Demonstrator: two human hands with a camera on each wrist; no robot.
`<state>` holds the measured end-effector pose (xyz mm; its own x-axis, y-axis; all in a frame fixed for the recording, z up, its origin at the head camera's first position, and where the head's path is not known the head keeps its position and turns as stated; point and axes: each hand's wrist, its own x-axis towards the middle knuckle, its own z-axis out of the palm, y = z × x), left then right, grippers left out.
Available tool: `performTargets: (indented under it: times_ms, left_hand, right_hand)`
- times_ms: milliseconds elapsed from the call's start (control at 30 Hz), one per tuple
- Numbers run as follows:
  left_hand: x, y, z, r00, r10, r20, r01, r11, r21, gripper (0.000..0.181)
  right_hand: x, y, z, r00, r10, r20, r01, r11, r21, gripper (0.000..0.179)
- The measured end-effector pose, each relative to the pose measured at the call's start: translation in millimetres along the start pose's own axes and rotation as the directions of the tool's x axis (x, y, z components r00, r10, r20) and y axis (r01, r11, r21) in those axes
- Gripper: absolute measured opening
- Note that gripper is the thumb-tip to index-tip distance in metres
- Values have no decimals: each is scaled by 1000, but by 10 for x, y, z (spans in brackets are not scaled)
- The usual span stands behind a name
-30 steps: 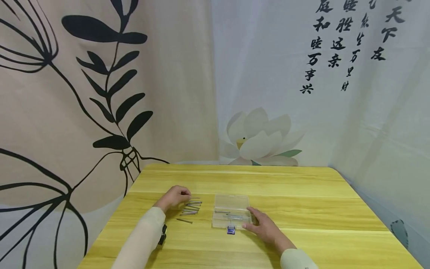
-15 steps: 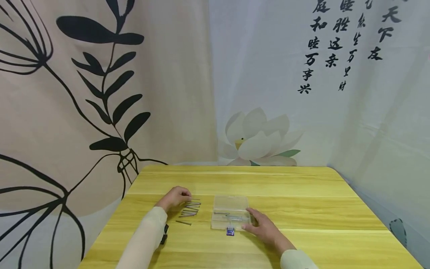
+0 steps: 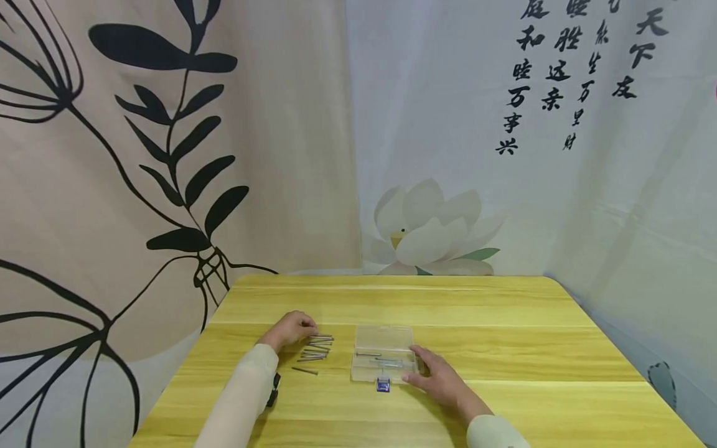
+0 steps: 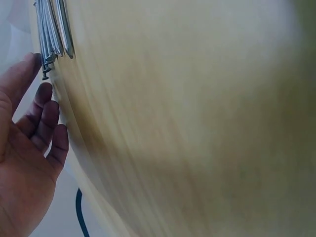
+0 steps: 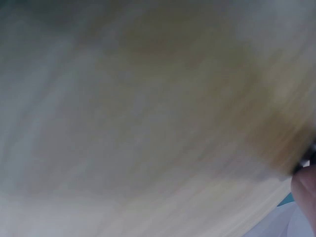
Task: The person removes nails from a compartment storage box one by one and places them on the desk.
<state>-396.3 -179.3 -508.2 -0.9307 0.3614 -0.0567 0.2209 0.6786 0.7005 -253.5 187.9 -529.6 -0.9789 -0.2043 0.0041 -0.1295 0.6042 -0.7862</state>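
A row of metal nails (image 3: 315, 353) lies on the wooden table, with my left hand (image 3: 289, 330) at its far end. In the left wrist view, the thumb tip and the bent index finger stand slightly apart right at the nail heads (image 4: 46, 75). One separate nail (image 3: 305, 371) lies nearer to me. To the right sits a clear plastic box (image 3: 364, 376), its lid (image 3: 383, 339) folded back, with a few nails (image 3: 388, 360) inside. My right hand (image 3: 444, 382) grips the box's right side, thumb at the front corner. Only a fingertip (image 5: 306, 185) shows in the right wrist view.
A small blue square tag (image 3: 383, 386) sits at the box's front edge. The wooden table (image 3: 476, 311) extends behind and to the right, up to a printed curtain (image 3: 302, 155). A black band (image 3: 273, 391) is on the left wrist.
The nail at my left fingertips has come slightly nearer, against the others in the row. My right hand stays at the box. The head view has shifted slightly.
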Motion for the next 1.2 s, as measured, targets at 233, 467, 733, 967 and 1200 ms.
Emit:
performTargets:
  times_ms: [233,467,733,967,1200]
  left_hand:
    - [10,18,0,1000,-20,-14,20,999,30,14]
    - [-12,57,-47,999,-30,-27,31,999,20,13]
    - [19,224,-83,999,12,-35,-12,1000,-12,20]
    - [93,500,-20,992,128,7,-128,991,-29,23]
    - [61,727,114,978,199,68,-195,979,-63,23]
  right_hand:
    - [2,-2,-18,1000,-2,6,2,1000,2,72]
    - [4,2,-25,1000,4,10,-4,1000,1,73]
    - [5,9,-22,1000,-2,10,2,1000,1,72]
    - [8,17,-30,1000,1,2,-1,1000,-7,72]
    - [18,42,-8,999,-34,4,34,999,-27,72]
